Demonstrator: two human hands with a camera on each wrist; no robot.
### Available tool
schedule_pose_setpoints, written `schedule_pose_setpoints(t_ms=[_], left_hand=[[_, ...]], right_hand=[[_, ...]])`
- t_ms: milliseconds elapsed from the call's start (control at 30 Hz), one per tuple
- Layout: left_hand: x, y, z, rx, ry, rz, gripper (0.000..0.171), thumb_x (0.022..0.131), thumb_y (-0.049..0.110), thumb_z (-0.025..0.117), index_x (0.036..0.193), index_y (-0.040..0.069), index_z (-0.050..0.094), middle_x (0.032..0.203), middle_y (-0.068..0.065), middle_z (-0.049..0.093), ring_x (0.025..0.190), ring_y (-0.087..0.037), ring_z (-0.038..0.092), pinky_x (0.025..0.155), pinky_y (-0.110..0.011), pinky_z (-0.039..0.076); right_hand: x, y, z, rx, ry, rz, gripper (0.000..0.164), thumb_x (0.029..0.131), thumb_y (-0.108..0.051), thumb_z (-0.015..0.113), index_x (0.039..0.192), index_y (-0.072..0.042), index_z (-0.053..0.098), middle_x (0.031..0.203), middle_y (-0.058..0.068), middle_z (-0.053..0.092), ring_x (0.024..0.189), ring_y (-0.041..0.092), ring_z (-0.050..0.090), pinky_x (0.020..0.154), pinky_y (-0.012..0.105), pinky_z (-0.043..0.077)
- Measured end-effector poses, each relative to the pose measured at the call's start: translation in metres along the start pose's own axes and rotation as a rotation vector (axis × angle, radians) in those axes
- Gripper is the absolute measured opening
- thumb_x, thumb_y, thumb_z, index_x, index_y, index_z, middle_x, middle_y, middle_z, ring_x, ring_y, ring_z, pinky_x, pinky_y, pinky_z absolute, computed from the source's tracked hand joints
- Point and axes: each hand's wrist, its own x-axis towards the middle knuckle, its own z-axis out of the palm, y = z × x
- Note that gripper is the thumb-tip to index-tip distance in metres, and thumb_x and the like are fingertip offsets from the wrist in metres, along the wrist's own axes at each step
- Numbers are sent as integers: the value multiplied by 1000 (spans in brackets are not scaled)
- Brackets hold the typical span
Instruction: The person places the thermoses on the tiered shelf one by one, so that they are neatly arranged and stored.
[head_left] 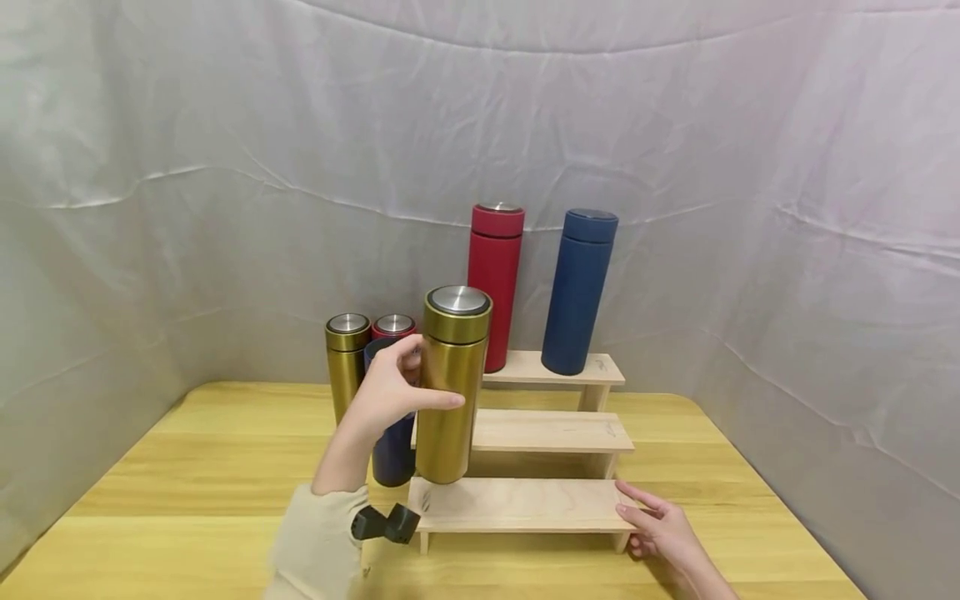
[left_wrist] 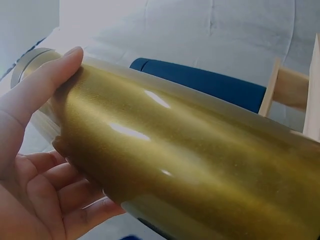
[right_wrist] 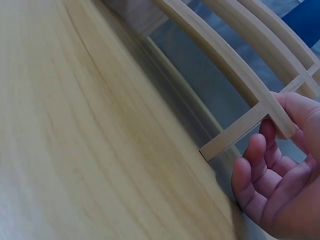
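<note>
My left hand (head_left: 386,392) grips an upright gold thermos bottle (head_left: 448,433) with a silver-topped lid, thumb across its front. In the head view the bottle's base overlaps the left end of the lowest step (head_left: 525,504) of a three-tier wooden stand. The left wrist view has the same gold bottle (left_wrist: 190,150) large, with the thumb and curled fingers of that hand (left_wrist: 45,195) around its upper part. At the stand's right end my right hand (head_left: 663,529) pinches the edge of the lowest step; its fingers (right_wrist: 257,155) curl beneath the board in the right wrist view.
On the top step stand a red thermos (head_left: 504,275) and a blue thermos (head_left: 579,300). Behind my left hand, another gold thermos (head_left: 345,367), a red one (head_left: 393,323) and a dark blue one (head_left: 393,458) cluster on the wooden table (head_left: 225,467). Grey cloth (head_left: 262,250) surrounds the table.
</note>
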Motion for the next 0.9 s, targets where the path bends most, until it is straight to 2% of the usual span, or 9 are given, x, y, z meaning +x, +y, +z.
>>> schedule_pose_setpoints(t_ms=[133,367,500,600,900], left_hand=[[10,4,9,-50,-24,25,53,61,8,81,108,6,56,92,-10,64,82,-22,60,74,-36,48],[26,12,29,-62,4,-27,60,59,11,83,113,8,56,97,-8,63,87,-20,59,76,-35,48],[34,14,43,-91,8,-31,60,58,12,84,111,10,56,98,-5,64,88,-18,60,77,-34,48],[40,13,53,-98,19,-19,59,58,14,84,111,9,57,99,-5,64,89,-17,60,77,-33,48],[54,5,84,-75,59,-13,54,58,20,84,105,8,59,91,-5,64,82,-17,59,71,-29,49]], right_hand=[[-1,-2,-2,8,-20,8,31,84,-15,62,92,-45,60,69,4,58,50,7,50,49,22,47],[-2,-5,-2,17,-44,9,31,84,-15,62,92,-44,60,74,4,60,51,7,50,49,22,48],[-2,-6,-2,15,-50,5,31,83,-15,63,92,-44,60,65,1,54,50,7,50,47,22,48],[-2,-6,-2,15,-48,3,31,83,-14,63,92,-43,60,59,-2,47,48,7,49,45,22,47],[-3,-4,0,24,-32,3,33,82,-12,63,92,-44,61,63,-1,51,47,6,49,43,21,46]])
